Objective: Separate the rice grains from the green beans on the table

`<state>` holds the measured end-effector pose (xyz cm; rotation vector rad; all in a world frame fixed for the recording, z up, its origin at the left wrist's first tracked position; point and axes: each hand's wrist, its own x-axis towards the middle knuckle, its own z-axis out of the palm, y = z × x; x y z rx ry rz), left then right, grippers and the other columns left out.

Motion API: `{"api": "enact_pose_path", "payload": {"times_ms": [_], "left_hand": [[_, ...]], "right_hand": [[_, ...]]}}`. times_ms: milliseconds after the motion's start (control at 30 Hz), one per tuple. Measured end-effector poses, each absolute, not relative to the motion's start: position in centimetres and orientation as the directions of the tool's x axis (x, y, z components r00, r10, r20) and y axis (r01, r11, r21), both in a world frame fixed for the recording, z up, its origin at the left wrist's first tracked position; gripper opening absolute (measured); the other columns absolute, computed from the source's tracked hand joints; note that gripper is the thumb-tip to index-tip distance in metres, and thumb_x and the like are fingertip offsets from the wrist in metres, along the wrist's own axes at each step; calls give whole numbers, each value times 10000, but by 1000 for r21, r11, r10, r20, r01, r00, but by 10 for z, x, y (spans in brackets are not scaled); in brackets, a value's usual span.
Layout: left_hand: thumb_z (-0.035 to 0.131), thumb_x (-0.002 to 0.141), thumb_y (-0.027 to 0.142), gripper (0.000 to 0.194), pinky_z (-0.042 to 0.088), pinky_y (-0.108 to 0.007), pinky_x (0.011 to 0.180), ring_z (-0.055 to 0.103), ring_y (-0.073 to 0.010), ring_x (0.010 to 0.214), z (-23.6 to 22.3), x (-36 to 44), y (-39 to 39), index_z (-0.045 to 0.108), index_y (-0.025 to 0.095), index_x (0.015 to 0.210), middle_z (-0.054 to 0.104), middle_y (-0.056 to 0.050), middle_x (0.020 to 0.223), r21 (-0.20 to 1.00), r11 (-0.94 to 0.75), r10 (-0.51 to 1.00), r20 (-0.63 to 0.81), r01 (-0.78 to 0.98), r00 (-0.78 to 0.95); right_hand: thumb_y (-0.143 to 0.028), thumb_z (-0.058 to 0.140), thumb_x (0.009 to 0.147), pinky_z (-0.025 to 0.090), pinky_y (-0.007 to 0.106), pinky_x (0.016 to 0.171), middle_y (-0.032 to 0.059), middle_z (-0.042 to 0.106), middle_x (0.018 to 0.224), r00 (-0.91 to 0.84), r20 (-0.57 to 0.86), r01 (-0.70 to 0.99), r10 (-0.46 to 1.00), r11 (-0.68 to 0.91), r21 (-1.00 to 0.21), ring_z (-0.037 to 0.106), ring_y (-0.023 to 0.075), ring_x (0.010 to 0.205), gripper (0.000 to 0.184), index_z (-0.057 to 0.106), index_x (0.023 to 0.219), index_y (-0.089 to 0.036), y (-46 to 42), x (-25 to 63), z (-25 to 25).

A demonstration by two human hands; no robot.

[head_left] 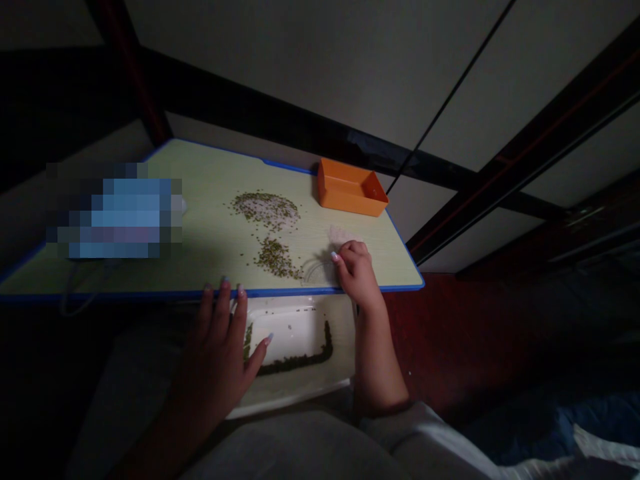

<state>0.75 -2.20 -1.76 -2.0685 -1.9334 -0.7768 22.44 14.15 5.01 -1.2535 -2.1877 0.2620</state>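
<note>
My right hand (354, 270) is closed, thumb against fingers, on a clear half-round plastic piece that looks like a protractor (320, 272), flat near the table's front edge. To its left lies a small pile of green beans (276, 259). A larger pile of pale grains mixed with green beans (265, 210) is behind that one. My left hand (220, 340) is open, fingers spread, over the left side of a white basin (300, 393), fingertips at the table edge. Green beans (295, 363) line the basin's inner floor edges. A small pale heap (343, 235) shows just behind my right hand.
An orange open box (353, 190) stands at the back right of the pale, blue-edged table (210, 173). A blurred-out bluish object (125, 217) with a cable stands at the left. Cabinet panels (320, 73) rise behind; dark red floor (430, 340) shows at the right.
</note>
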Motion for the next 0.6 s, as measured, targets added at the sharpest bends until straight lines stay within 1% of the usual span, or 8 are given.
{"api": "enact_pose_path", "payload": {"times_ms": [200, 333, 467, 600], "left_hand": [[486, 884, 440, 832, 303, -623, 1142, 126, -474, 1495, -18, 7, -21, 142, 63, 1540, 208, -297, 1591, 195, -116, 861, 508, 974, 1], [498, 882, 430, 836, 297, -617, 1149, 125, -467, 1497, -17, 8, -21, 133, 72, 1543, 217, -291, 1589, 192, -118, 858, 514, 974, 3], [506, 880, 424, 840, 312, -621, 1137, 138, -475, 1492, -16, 8, -23, 134, 65, 1542, 229, -301, 1579, 188, -113, 860, 510, 976, 1], [502, 882, 422, 839, 315, -629, 1132, 143, -480, 1488, -16, 7, -22, 130, 59, 1541, 238, -310, 1571, 180, -122, 857, 516, 976, 12]], "right_hand": [[-295, 493, 973, 363, 349, 851, 56, 600, 930, -380, 406, 746, 831, 535, -397, 488, 214, 969, 274, 588, 733, -205, 140, 221, 51], [-295, 505, 966, 348, 361, 836, 67, 611, 948, -336, 414, 794, 846, 491, -359, 483, 229, 976, 252, 614, 757, -205, 141, 222, 49], [-284, 508, 960, 348, 369, 830, 74, 613, 939, -286, 412, 819, 865, 444, -364, 479, 240, 979, 237, 623, 767, -210, 144, 224, 49], [-269, 489, 960, 368, 363, 837, 67, 601, 913, -280, 432, 783, 858, 464, -414, 483, 230, 955, 245, 598, 748, -212, 145, 225, 48]]}}
